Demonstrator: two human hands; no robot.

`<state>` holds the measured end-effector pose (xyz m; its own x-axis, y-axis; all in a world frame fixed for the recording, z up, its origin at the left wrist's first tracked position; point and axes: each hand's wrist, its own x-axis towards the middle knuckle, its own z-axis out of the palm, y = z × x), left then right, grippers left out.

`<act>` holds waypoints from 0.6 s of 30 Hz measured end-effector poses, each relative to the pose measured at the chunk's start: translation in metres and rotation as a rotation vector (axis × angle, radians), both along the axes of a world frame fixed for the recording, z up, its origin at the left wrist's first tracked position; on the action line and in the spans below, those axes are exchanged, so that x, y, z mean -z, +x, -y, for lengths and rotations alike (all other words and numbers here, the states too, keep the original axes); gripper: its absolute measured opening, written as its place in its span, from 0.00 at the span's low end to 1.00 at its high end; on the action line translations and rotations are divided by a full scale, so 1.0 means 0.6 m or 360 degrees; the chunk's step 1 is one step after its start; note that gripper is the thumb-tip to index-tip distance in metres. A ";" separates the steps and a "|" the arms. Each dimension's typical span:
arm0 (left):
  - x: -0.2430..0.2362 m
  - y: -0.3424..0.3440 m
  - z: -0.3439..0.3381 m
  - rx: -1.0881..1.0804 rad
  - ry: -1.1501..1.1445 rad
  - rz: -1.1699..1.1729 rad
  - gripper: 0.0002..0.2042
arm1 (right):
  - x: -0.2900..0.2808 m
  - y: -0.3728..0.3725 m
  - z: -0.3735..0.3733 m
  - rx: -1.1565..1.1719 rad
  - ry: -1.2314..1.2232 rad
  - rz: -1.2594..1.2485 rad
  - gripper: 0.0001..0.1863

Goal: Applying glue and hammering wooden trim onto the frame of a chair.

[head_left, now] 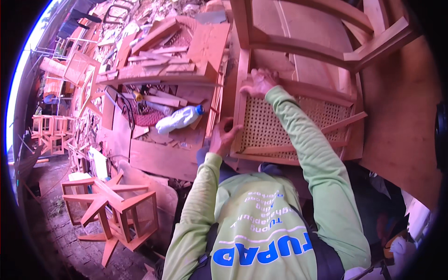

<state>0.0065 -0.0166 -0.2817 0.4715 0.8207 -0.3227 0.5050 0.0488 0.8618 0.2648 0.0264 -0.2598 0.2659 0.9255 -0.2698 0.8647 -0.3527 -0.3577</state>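
A wooden chair frame [298, 50] lies before me with a woven cane panel [280, 122] set in its near part. My right hand [262, 82] is at the panel's far left corner, fingers curled over the wood and thumb toward the left rail. Lower down, my left hand [225, 135] is curled at the outer left edge of the same frame, its thumb against the wood; part of its fingers is hidden. Two loose wooden strips, one a slanting strip [344, 122], rest across the cane near its right and near sides.
Left of the frame are a plastic bottle [179, 119], a cable [129, 109] and wood offcuts [161, 60] on a board. Stacked chair-like frames [112, 205] stand on the paved floor at lower left. A brown sheet [396, 121] spreads at the right.
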 end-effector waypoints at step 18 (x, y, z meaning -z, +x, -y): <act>-0.057 -0.036 0.036 0.0243 -0.0001 -0.0356 0.25 | -0.023 -0.007 -0.004 0.0087 -0.0067 -0.0038 0.46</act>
